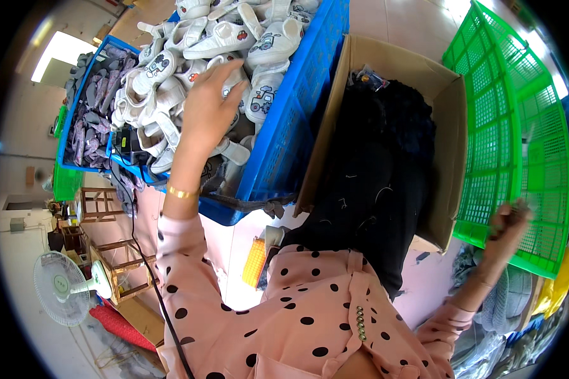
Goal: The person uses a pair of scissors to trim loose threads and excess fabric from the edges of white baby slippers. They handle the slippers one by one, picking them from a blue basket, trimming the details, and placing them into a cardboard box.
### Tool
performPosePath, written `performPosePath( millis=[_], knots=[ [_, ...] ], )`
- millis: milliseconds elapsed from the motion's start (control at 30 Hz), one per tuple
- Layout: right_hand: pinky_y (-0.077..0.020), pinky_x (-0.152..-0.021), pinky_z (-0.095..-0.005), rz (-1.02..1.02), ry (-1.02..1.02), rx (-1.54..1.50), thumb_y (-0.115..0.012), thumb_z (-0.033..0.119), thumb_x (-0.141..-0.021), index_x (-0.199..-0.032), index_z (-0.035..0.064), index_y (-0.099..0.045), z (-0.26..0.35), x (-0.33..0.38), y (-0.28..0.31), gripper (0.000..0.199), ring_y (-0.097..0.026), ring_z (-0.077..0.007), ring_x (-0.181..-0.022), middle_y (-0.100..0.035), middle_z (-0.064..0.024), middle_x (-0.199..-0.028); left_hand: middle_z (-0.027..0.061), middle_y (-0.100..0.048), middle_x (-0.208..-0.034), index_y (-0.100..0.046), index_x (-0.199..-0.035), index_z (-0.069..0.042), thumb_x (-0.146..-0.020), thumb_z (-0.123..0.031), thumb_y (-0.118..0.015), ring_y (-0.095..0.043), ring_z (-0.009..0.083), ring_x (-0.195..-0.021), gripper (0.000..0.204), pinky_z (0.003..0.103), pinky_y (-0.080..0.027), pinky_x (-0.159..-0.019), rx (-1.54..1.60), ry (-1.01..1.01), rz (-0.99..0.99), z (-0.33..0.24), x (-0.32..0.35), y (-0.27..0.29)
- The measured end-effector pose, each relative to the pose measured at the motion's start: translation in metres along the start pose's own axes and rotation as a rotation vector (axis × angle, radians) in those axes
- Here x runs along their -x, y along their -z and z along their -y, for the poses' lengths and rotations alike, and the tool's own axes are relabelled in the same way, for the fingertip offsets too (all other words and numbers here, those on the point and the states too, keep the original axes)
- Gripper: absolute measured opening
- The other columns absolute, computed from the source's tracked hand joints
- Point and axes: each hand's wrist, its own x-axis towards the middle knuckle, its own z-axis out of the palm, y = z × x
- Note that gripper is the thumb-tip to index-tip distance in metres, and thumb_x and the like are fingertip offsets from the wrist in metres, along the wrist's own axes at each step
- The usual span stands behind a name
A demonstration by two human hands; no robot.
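Note:
My left hand (212, 104) reaches over a heap of small white shoes (221, 39) in a blue plastic crate (284, 120). Its fingers and thumb are apart, near or against a shoe; contact is hard to judge. The shoes have straps, and several carry printed vehicle pictures. Out to the right, my right hand (509, 230) is in front of a green plastic crate (490, 126). It is blurred, with fingers curled around something small and greyish that I cannot make out.
A cardboard box (449, 120) with dark contents stands between the crates, partly behind my dark trousers. Another blue crate (63, 136) with purple-grey shoes is at the left. A black cable (139, 237) hangs near my left arm. A white fan (60, 287) and wooden stools (123, 262) stand lower left.

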Motion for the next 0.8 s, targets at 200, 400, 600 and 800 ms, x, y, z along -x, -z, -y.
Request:
performPosePath(
  millis=[200,400,600,800],
  knots=[
    [-0.0199,-0.041,-0.0188,0.391,-0.427,-0.06,-0.042,0.049,-0.103,-0.11,0.0091,-0.058,-0.053,0.079,-0.075,0.043,-0.03,-0.0022,-0.046,-0.049,0.0027,-0.066,0.0133,-0.061,-0.124,-0.058,-0.124,-0.013,-0.087,-0.018,-0.068,-0.061,0.0366,-0.109,0.039,0.042,-0.052,-0.087,-0.15,-0.109,0.06,0.018,-0.06,-0.063],
    [-0.0205,-0.043,-0.0172,0.635,-0.44,-0.069,-0.046,0.038,-0.104,-0.114,0.004,-0.058,-0.065,0.092,-0.082,0.038,-0.029,-0.0004,-0.048,-0.042,0.0047,-0.061,0.015,-0.061,-0.117,-0.059,-0.112,-0.008,-0.082,-0.006,-0.07,-0.061,0.037,-0.104,0.032,0.041,-0.051,-0.086,-0.035,-0.184,-0.126,0.012,-0.041,-0.041],
    [-0.0248,-0.048,-0.0176,0.518,-0.111,0.123,-0.047,0.025,-0.103,-0.129,0.0001,-0.052,-0.024,0.077,-0.106,0.036,-0.035,-0.0016,-0.052,-0.044,0.0045,-0.062,0.0156,-0.058,-0.12,-0.056,-0.111,-0.003,-0.082,0.002,-0.069,-0.058,0.0271,-0.11,0.033,0.036,-0.047,-0.093,0.604,-0.143,-0.04,-0.058,0.027,0.007],
    [-0.0367,-0.058,-0.0169,0.76,-0.098,0.151,-0.057,0.044,-0.093,-0.138,-0.0048,-0.047,-0.019,0.077,-0.104,0.067,-0.048,-0.0037,-0.063,-0.058,0.0001,-0.08,0.0176,-0.049,-0.131,-0.051,-0.112,-0.006,-0.08,0.013,-0.071,-0.053,0.0232,-0.122,0.043,0.035,-0.045,-0.102,1.341,0.135,0.385,-0.113,0.122,-0.047]
  ],
)
